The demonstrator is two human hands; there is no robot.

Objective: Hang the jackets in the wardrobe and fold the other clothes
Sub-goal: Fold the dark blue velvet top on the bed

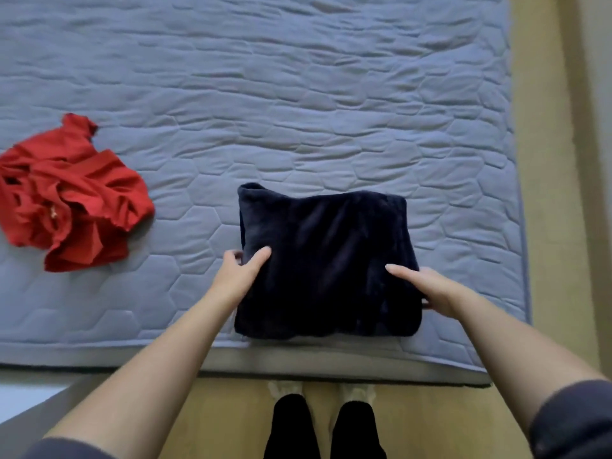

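A dark navy fleece garment, folded into a thick square, lies on the grey quilted mattress near its front edge. My left hand grips the bundle's left side, thumb on top and fingers curled round the edge. On the right side my right hand holds the bundle the same way, thumb lying across the top and fingers tucked under the edge. A crumpled red garment sits unfolded at the mattress's left.
The mattress's front edge runs just below the bundle, and its right edge borders a strip of wooden floor. My legs and feet stand on the floor right at the bed's front.
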